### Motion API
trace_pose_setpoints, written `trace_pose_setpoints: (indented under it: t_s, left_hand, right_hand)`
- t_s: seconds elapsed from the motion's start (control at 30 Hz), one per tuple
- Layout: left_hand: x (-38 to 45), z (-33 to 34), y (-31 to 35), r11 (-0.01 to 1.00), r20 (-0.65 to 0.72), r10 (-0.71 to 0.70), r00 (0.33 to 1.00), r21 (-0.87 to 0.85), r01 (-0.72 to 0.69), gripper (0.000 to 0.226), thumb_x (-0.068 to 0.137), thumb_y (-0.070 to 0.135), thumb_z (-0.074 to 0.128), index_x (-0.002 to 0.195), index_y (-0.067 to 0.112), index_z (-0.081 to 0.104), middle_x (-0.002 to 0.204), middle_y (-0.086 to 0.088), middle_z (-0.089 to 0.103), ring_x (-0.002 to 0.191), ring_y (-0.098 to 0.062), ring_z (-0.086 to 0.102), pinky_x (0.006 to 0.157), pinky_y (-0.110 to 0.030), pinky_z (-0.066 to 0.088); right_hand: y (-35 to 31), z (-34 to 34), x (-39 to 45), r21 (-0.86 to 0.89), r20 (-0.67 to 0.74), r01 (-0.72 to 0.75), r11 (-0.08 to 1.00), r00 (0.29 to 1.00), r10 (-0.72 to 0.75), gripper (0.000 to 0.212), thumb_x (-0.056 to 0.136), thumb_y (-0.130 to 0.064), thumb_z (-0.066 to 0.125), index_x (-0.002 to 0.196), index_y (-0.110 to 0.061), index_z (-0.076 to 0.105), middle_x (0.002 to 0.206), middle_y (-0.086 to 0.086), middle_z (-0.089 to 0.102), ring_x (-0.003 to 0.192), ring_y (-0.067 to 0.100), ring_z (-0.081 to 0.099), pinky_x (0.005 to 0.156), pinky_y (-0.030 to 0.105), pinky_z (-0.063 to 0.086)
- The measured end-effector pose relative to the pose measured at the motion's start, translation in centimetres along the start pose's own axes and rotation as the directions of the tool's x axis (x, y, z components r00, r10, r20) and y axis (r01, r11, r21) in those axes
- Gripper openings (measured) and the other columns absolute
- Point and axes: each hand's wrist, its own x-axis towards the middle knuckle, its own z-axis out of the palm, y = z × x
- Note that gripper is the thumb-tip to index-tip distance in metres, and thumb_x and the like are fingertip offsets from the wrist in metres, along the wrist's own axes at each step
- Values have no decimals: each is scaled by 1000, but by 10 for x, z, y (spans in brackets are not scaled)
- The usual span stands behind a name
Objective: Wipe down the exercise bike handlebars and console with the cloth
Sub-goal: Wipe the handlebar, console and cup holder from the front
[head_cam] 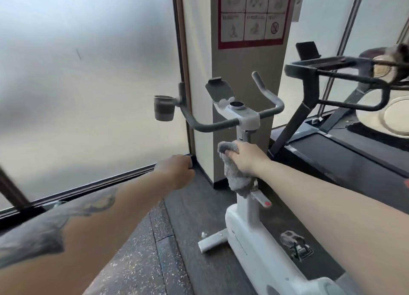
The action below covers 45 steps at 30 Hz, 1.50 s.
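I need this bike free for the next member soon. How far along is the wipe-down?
Nothing shows as finished; wiped and unwiped surfaces look alike here. In hand: the right hand grips the grey cloth against the white post below the handlebars. The left hand is closed in the air, touching nothing. Left, by the look of it: the handlebars and the console, both untouched now.

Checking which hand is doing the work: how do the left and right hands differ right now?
The right hand grips the grey cloth at the bike's white post; the left hand holds nothing visible. The left hand is a loose fist off to the side, clear of the bike. The right hand is nearer the handlebars. Both are bare and sit below the handlebars.
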Motion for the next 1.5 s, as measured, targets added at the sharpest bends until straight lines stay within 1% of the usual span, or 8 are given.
trace_pose_setpoints:
  t_s: [0.33, 0.53, 0.73, 0.93, 1.1, 1.27, 1.4, 1.5]
  left_hand:
    - [138, 14, 3, 994, -107, 106, 989, 2, -106, 34, 91, 32, 46, 124, 29, 54, 131, 4, 51, 116, -20, 52, 87, -33, 42]
    - [226, -3, 19, 974, -345, 181, 921, -64, -216, 27, 89, 24, 47, 111, 28, 62, 126, 7, 55, 110, -19, 53, 86, -34, 44]
    - [269, 19, -10, 956, -364, 283, 887, 39, -289, 30, 95, 25, 41, 116, 26, 62, 131, 9, 56, 121, -14, 48, 104, -26, 22]
    - [306, 19, -45, 914, -288, 403, 869, 84, -396, 30, 99, 29, 38, 112, 27, 65, 130, 11, 58, 128, -8, 43, 111, -32, 21]
    - [307, 33, -53, 875, -331, 473, 817, 63, -481, 36, 101, 30, 31, 112, 27, 64, 130, 13, 57, 135, -10, 36, 117, -35, 12]
    - [323, 28, -67, 806, -281, 584, 761, 88, -586, 41, 101, 36, 25, 112, 29, 64, 132, 14, 54, 136, -8, 32, 118, -31, 3]
    - [342, 19, -75, 789, -230, 606, 762, 55, -611, 53, 94, 45, 16, 113, 35, 64, 133, 18, 52, 135, -6, 30, 118, -33, 1]
    - [342, 23, -75, 777, -275, 615, 739, 52, -628, 57, 94, 47, 11, 113, 37, 63, 129, 21, 54, 132, -7, 33, 118, -36, -1]
  right_hand:
    - [36, 4, 117, 57, -289, -182, 982, 938, 190, 38, 100, -38, 39, 133, -20, 44, 123, 14, 60, 114, 36, 55, 83, 38, 42]
    - [56, -3, 206, -11, -553, -29, 1000, 833, 18, 37, 100, -33, 41, 135, -23, 41, 124, 10, 61, 117, 33, 53, 91, 41, 43]
    - [74, 62, 249, -217, -402, 44, 975, 906, -130, 41, 100, -28, 45, 140, -19, 42, 155, 7, 29, 146, 20, 20, 119, 40, 16]
    - [94, 34, 266, -445, -386, 128, 886, 866, -318, 38, 87, -10, 62, 124, -17, 57, 135, 3, 57, 135, 22, 42, 118, 43, 11]
    - [60, 82, 243, -189, -526, 30, 982, 841, -127, 38, 93, -15, 58, 130, -14, 54, 146, 5, 45, 140, 21, 36, 115, 42, 24]
    - [72, 49, 263, -354, -459, -32, 935, 877, -143, 37, 96, -15, 51, 133, -18, 51, 145, 3, 47, 141, 20, 32, 119, 37, 10]
    - [36, 88, 259, 121, -659, -119, 985, 733, 170, 40, 97, -18, 52, 137, -11, 48, 148, 7, 42, 140, 22, 30, 116, 42, 25]
    - [27, 102, 246, 45, -609, -15, 999, 792, 39, 39, 94, -14, 56, 133, -15, 52, 146, 3, 46, 138, 19, 34, 112, 44, 32]
